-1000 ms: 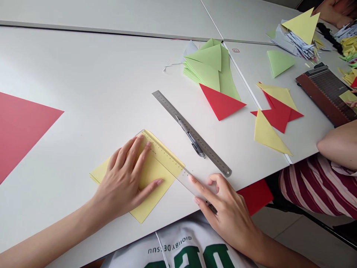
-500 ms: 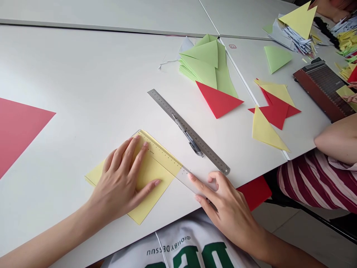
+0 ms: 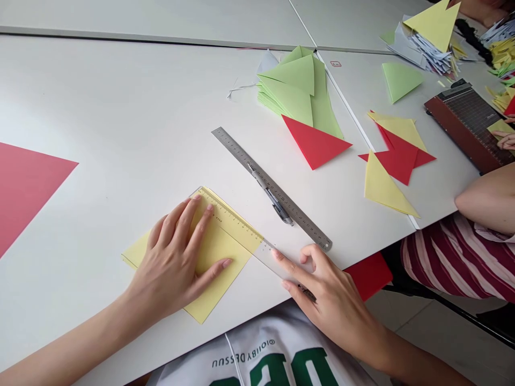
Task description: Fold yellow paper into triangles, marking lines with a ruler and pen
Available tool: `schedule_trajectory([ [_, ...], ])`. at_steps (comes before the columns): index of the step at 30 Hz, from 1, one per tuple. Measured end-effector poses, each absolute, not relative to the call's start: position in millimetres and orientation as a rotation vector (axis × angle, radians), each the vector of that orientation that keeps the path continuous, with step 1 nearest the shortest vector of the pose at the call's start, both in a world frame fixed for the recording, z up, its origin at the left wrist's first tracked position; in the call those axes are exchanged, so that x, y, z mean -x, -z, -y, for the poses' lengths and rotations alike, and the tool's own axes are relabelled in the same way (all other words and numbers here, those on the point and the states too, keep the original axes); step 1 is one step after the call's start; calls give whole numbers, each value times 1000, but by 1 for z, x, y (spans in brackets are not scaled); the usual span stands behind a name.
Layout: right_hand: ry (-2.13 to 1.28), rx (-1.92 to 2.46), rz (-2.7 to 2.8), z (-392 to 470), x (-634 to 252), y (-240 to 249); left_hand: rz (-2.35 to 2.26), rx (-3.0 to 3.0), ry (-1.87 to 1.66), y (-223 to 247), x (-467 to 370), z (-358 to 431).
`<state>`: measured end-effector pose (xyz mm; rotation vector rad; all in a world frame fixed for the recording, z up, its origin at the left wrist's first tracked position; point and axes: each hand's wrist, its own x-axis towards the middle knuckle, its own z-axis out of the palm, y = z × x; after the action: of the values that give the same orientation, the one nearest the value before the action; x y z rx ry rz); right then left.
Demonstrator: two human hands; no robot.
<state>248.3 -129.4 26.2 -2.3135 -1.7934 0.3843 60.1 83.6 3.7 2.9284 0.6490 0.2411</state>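
My left hand lies flat with its fingers spread over a folded yellow sheet of paper. Its fingertips press on a clear plastic ruler laid along the sheet's upper right edge. Beyond the paper, the ruler's near end extends to my right hand, whose thumb and index finger hold it by opposite edges while another finger curls above. A steel ruler rests farther off on the table, and a pen lies against it. Part of the yellow sheet is hidden under my left hand.
A stack of green folded papers and a red one lie ahead. Red and yellow pieces sit to the right, near a paper trimmer and another person's arm. Pink paper is at left.
Both hands, the yellow sheet and the clear ruler keep their places. The view shifts very slightly.
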Motion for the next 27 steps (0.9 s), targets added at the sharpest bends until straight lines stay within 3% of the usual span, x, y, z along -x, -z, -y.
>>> schedule_trajectory([
  [27, -435, 2309, 1793, 130, -250, -25, -604, -2932, -315, 0, -60, -86],
])
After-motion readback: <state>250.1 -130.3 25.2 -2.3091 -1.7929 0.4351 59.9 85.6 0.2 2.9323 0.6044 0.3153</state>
